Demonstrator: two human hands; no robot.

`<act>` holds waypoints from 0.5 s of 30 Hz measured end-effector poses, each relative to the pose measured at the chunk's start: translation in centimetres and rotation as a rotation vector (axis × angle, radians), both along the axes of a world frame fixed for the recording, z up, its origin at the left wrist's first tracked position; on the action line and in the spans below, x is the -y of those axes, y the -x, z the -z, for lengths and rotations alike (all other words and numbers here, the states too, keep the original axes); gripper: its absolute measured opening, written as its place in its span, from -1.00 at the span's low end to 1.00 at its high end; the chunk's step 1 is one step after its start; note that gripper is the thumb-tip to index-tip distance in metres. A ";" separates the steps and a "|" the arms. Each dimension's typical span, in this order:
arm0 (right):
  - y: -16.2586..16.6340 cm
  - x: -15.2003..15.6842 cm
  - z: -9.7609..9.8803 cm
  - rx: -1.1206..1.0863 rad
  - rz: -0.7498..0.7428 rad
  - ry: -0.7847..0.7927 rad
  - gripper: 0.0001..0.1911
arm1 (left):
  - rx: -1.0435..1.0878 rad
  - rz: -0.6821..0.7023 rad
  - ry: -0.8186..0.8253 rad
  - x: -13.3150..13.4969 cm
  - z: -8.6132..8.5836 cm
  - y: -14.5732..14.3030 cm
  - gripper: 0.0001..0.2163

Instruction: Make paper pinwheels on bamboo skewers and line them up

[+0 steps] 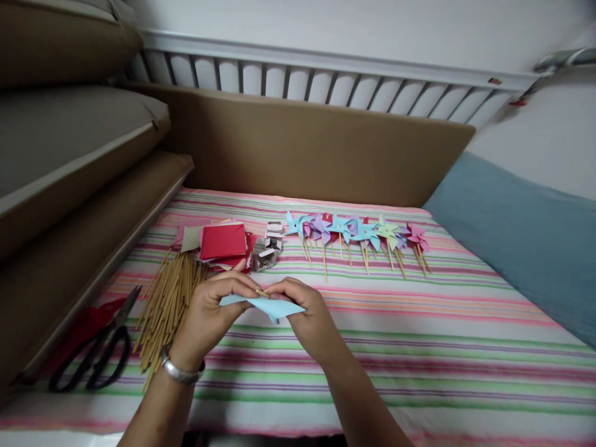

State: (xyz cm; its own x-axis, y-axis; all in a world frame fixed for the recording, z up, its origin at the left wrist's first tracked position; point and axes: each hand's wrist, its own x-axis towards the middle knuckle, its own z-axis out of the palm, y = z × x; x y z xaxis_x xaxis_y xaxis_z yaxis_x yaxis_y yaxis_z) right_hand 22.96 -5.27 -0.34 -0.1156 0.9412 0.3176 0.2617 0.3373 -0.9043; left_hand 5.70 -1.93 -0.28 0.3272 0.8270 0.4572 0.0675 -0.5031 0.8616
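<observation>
Between my hands, above the striped cloth, is a light-blue paper pinwheel, seen nearly edge-on. My left hand, with a silver bracelet at its wrist, pinches the left side of the paper. My right hand grips the right side, fingers closed. A short bit of wooden stick shows between my fingertips at the top of the paper; the rest of it is hidden. To the left of my left hand lies a loose pile of wooden sticks. Just beyond it is a stack of coloured paper squares, red on top.
Several finished pinwheels lie in a row at the back right. Small boxes and a clear bag sit beside the paper stack. Black-handled scissors lie at front left, by stacked cushions. A brown padded board stands behind.
</observation>
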 end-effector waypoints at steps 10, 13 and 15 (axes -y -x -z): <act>0.1 0.2 -0.2 0.006 -0.005 -0.027 -0.74 | 0.021 -0.012 0.012 0.1 0.0 0.0 -0.88; 0.2 0.3 -0.2 0.001 -0.010 -0.027 -0.72 | 0.034 -0.014 0.004 0.2 0.0 0.0 -0.88; 0.2 0.4 -0.2 0.000 -0.013 -0.019 -0.72 | 0.029 -0.018 0.004 0.2 0.0 0.0 -0.88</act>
